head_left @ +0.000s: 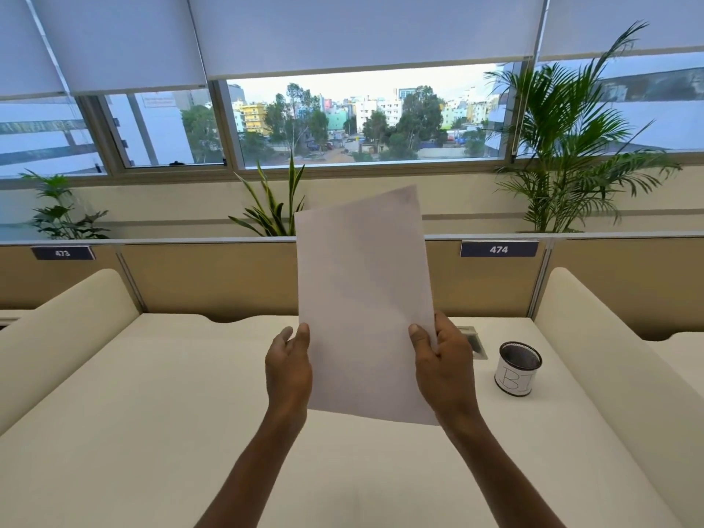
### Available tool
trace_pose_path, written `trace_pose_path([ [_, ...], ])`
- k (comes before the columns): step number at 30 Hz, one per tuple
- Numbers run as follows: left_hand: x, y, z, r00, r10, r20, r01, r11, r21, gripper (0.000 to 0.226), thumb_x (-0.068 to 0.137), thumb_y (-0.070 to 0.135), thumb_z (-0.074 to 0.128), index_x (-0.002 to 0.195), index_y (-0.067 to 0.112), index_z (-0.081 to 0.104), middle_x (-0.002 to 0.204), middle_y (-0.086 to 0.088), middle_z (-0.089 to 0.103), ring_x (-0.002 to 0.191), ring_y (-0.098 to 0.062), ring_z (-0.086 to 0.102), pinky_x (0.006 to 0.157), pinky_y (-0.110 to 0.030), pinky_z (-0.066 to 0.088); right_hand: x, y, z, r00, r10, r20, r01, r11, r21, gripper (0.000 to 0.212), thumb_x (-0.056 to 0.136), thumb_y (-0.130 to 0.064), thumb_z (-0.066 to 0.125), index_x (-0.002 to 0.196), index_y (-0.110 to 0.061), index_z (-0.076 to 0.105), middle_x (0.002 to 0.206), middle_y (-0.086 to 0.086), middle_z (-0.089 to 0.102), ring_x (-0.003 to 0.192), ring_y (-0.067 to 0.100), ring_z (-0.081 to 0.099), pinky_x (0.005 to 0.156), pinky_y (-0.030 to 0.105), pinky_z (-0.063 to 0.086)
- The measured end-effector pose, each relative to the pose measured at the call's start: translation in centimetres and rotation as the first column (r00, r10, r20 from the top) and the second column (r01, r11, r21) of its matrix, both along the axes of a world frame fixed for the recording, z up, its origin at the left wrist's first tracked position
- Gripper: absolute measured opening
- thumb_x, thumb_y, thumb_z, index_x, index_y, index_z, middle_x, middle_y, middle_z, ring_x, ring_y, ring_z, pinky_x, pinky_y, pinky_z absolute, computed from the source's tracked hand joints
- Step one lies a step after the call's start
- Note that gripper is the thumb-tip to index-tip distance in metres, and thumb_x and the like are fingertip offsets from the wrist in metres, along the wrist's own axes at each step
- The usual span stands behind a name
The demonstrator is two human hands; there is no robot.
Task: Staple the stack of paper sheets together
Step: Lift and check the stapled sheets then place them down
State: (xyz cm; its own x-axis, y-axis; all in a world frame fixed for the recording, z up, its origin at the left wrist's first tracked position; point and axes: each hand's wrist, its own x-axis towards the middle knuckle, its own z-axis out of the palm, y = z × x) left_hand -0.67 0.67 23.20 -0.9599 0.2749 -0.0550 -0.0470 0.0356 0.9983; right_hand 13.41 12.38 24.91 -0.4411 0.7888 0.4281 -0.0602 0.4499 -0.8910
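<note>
A white stack of paper sheets is held upright in the air above the cream desk, tilted slightly to the right. My left hand grips its lower left edge, thumb on the front. My right hand grips the lower right edge, thumb on the front and fingers behind. The sheets' lower edge hangs above the desk surface. No stapler is in view.
A black mesh cup with a white label stands on the desk to the right of my hands, near a cable port. Cream side dividers flank the desk. A partition with number plates and potted plants lies behind.
</note>
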Motion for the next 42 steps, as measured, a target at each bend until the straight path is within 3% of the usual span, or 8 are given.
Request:
trace_pose_path([
  [5,0.3,-0.8,-0.2,0.997,-0.006,-0.075,0.011,0.997,0.070,0.027,0.092,0.027,0.061,0.117,0.018,0.066,0.106,0.001,0.073,0.092,-0.014,0.068,0.075,-0.029,0.052,-0.1,1.1,-0.3,0.996,0.073,-0.041,-0.078,0.990,-0.120,0.019,0.098,-0.011,0.053,0.105,-0.025,0.064,0.098,-0.006,0.072,0.086,0.009,0.069,0.068,0.017,0.054],
  [8,0.4,-0.8,-0.5,0.995,0.057,-0.083,-0.047,0.992,0.121,0.016,0.090,0.023,0.066,0.105,0.020,0.070,0.099,0.002,0.075,0.091,-0.017,0.069,0.075,-0.029,0.052,-0.5,1.8,-0.8,0.996,0.083,-0.033,-0.087,0.982,-0.170,0.017,0.098,-0.015,0.054,0.113,-0.018,0.061,0.104,-0.003,0.071,0.092,0.014,0.069,0.075,0.025,0.058],
  [16,-0.6,-1.2,-2.6,0.966,0.248,-0.075,-0.237,0.963,0.126,0.036,0.085,0.024,0.072,0.118,0.014,0.066,0.095,0.004,0.073,0.091,-0.017,0.069,0.085,-0.034,0.053,-1.0,2.4,-5.4,0.966,0.150,0.209,-0.126,0.984,-0.124,0.019,0.097,-0.017,0.053,0.116,-0.020,0.057,0.102,-0.004,0.070,0.087,0.007,0.066,0.069,0.023,0.055],
  [21,-2.8,-4.0,-6.2,0.938,0.345,-0.038,-0.343,0.938,0.045,0.037,0.082,0.022,0.074,0.118,0.014,0.067,0.103,-0.004,0.073,0.094,-0.021,0.069,0.085,-0.032,0.051,-3.0,0.8,-8.4,0.909,0.188,0.372,-0.145,0.979,-0.141,0.020,0.091,-0.025,0.062,0.110,-0.025,0.066,0.082,-0.010,0.070,0.070,0.005,0.067,0.061,0.026,0.055],
  [26,-6.9,-7.1,-9.6,0.912,0.409,-0.026,-0.410,0.909,-0.069,0.035,0.082,0.022,0.074,0.115,0.014,0.068,0.102,-0.007,0.073,0.091,-0.026,0.068,0.089,-0.038,0.052,-7.2,-1.4,-11.3,0.842,0.309,0.442,-0.233,0.948,-0.217,0.025,0.092,-0.012,0.059,0.114,-0.021,0.066,0.079,-0.012,0.066,0.070,0.003,0.064,0.060,0.017,0.048],
  [34,-16.1,-10.2,-13.3,0.919,0.393,-0.014,-0.388,0.900,-0.199,0.028,0.091,0.014,0.062,0.118,0.008,0.067,0.111,-0.007,0.070,0.101,-0.024,0.063,0.093,-0.031,0.044,-16.1,-4.4,-15.3,0.765,0.333,0.552,-0.239,0.942,-0.237,0.032,0.091,-0.011,0.060,0.123,-0.014,0.060,0.079,-0.003,0.063,0.067,0.004,0.056,0.058,0.011,0.042],
  [38,-21.1,-10.7,-15.2,0.925,0.380,-0.006,-0.368,0.892,-0.264,0.026,0.091,0.014,0.062,0.116,0.009,0.069,0.115,-0.011,0.071,0.106,-0.028,0.065,0.098,-0.037,0.047,-20.4,-5.3,-16.5,0.741,0.376,0.557,-0.248,0.923,-0.293,0.046,0.089,-0.008,0.060,0.134,-0.016,0.050,0.084,0.009,0.066,0.080,0.021,0.064,0.071,0.024,0.049],
  [42,-25.6,-10.2,-16.7,0.936,0.350,-0.041,-0.343,0.878,-0.333,0.025,0.090,0.014,0.062,0.113,0.008,0.070,0.111,-0.014,0.072,0.101,-0.031,0.065,0.092,-0.037,0.048,-24.4,-5.5,-17.9,0.682,0.436,0.587,-0.300,0.899,-0.320,0.052,0.089,-0.002,0.054,0.138,-0.017,0.046,0.088,0.004,0.059,0.077,0.017,0.056,0.070,0.026,0.049],
])
